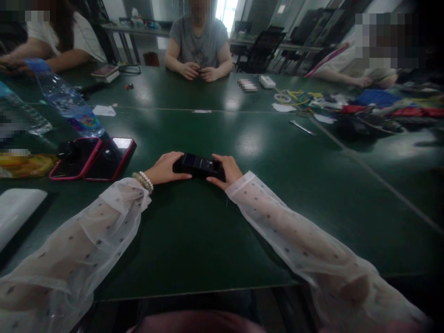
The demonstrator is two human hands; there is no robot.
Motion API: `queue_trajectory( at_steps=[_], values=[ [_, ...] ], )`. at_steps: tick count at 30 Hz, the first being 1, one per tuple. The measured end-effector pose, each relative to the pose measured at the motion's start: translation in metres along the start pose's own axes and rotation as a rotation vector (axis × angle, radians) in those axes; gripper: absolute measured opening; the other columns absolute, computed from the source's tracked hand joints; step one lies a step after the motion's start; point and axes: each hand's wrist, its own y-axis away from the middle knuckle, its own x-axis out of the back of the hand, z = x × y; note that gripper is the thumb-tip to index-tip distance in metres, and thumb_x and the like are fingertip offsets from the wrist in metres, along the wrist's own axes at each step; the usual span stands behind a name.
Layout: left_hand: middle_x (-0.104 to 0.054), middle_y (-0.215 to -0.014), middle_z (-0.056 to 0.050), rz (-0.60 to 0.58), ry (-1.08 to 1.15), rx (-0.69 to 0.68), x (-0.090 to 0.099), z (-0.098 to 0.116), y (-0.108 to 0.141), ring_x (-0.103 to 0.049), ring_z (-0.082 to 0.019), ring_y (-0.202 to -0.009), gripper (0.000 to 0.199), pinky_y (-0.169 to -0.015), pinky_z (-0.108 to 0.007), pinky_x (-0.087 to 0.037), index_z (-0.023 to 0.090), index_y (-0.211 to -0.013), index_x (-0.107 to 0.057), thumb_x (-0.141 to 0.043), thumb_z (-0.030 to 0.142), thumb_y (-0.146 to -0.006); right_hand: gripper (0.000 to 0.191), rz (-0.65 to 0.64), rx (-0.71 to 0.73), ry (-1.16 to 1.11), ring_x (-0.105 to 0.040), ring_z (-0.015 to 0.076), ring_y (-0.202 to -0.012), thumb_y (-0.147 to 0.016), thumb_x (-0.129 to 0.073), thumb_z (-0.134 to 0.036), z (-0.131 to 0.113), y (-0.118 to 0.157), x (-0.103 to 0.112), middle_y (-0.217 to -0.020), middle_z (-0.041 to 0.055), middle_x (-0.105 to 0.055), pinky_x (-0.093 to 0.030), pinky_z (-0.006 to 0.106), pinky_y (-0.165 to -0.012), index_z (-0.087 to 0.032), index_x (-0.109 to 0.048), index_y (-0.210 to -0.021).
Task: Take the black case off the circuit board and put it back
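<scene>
A black oblong device [199, 165] with a small dark screen and tiny buttons lies level at the middle of the green table [194, 231]. My left hand [166, 167] grips its left end, thumb along the near side and fingers behind. Around the right end my right hand [227, 171] is closed in the same way. The fingertips on the far side are partly hidden by the device. What kind of device it is, I cannot tell.
Left of my hands lie two red-rimmed phones [110, 158], a tilted water bottle [65, 99] and a white object [19, 210]. Cables and coloured clutter [378, 104] cover the right side, near a wrench-like metal tool [302, 127]. Three people sit around the far side.
</scene>
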Motion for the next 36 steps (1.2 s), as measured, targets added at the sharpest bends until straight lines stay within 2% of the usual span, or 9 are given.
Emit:
queue_trajectory(
  at_steps=[3,9,14,17,20,24,27,32,36],
  values=[
    [-0.062,-0.123,-0.014,-0.007,0.001,0.005,0.0,0.001,0.0,-0.056,-0.033,-0.116,0.071,-0.102,-0.05,-0.04,0.017,-0.121,-0.057,-0.071,0.065,-0.071,0.071,0.004,0.019,0.007,-0.054,0.0336,-0.114,-0.083,-0.064,-0.046,-0.001,0.0,0.001,-0.122,0.0158,-0.059,-0.049,0.055,-0.096,-0.017,-0.037,-0.142],
    [-0.062,-0.123,-0.012,-0.007,0.014,-0.016,0.0,-0.003,0.0,-0.056,-0.032,-0.117,0.067,-0.103,-0.051,-0.039,0.019,-0.121,-0.057,-0.073,0.061,-0.071,0.051,0.025,-0.01,-0.039,-0.057,0.0316,-0.11,-0.083,-0.064,-0.04,-0.015,-0.001,0.007,-0.116,0.0118,-0.061,-0.051,0.053,-0.092,-0.022,-0.047,-0.128],
    [-0.063,-0.124,-0.011,-0.011,0.027,-0.065,0.001,-0.002,0.0,-0.057,-0.03,-0.116,0.064,-0.104,-0.051,-0.038,0.02,-0.125,-0.057,-0.071,0.058,-0.075,0.054,0.332,-0.002,-0.045,-0.056,0.0318,-0.111,-0.086,-0.058,-0.045,-0.014,-0.002,0.016,-0.121,0.0139,-0.058,-0.05,0.053,-0.093,-0.022,-0.04,-0.132],
    [-0.061,-0.128,-0.011,-0.04,0.02,-0.041,0.003,0.001,0.001,-0.055,-0.031,-0.119,0.066,-0.104,-0.051,-0.038,0.022,-0.128,-0.056,-0.069,0.061,-0.077,0.059,0.449,-0.114,0.011,-0.053,0.0343,-0.117,-0.085,-0.056,-0.045,0.002,-0.004,0.023,-0.127,0.016,-0.054,-0.049,0.055,-0.094,-0.021,-0.036,-0.136],
    [-0.061,-0.127,-0.011,-0.048,0.016,-0.042,0.004,0.002,0.001,-0.055,-0.032,-0.118,0.066,-0.104,-0.052,-0.038,0.022,-0.128,-0.056,-0.068,0.062,-0.077,0.061,0.503,-0.23,0.051,-0.051,0.0353,-0.118,-0.085,-0.055,-0.045,0.026,-0.005,0.026,-0.127,0.0175,-0.052,-0.049,0.055,-0.092,-0.018,-0.038,-0.137],
    [-0.061,-0.127,-0.011,-0.045,0.022,-0.03,0.004,0.001,0.001,-0.055,-0.031,-0.118,0.065,-0.104,-0.052,-0.037,0.022,-0.126,-0.056,-0.068,0.062,-0.076,0.058,0.477,-0.373,0.061,-0.056,0.0325,-0.11,-0.084,-0.057,-0.046,0.051,-0.004,0.023,-0.119,0.0164,-0.056,-0.051,0.051,-0.09,-0.016,-0.043,-0.132],
    [-0.061,-0.127,-0.011,-0.052,0.028,-0.029,0.004,0.002,0.001,-0.054,-0.032,-0.119,0.065,-0.105,-0.052,-0.037,0.022,-0.126,-0.057,-0.068,0.062,-0.076,0.056,0.46,-0.446,0.08,-0.058,0.0329,-0.107,-0.083,-0.058,-0.045,0.057,-0.002,0.019,-0.116,0.0163,-0.057,-0.05,0.054,-0.092,-0.014,-0.046,-0.128],
    [-0.061,-0.128,-0.011,-0.049,0.013,-0.019,0.003,0.001,0.0,-0.054,-0.032,-0.119,0.064,-0.106,-0.054,-0.035,0.023,-0.125,-0.056,-0.068,0.063,-0.076,0.053,0.355,-0.44,0.12,-0.057,0.0362,-0.109,-0.079,-0.064,-0.042,0.059,-0.001,0.018,-0.114,0.0173,-0.06,-0.047,0.06,-0.096,-0.015,-0.053,-0.123],
    [-0.061,-0.128,-0.01,-0.038,0.011,-0.028,0.002,0.0,0.0,-0.054,-0.032,-0.12,0.064,-0.106,-0.054,-0.035,0.024,-0.125,-0.056,-0.067,0.063,-0.076,0.063,0.373,-0.388,0.135,-0.057,0.0371,-0.11,-0.077,-0.068,-0.044,0.062,-0.001,0.017,-0.118,0.0177,-0.059,-0.044,0.064,-0.098,-0.015,-0.05,-0.13]
  ],
)
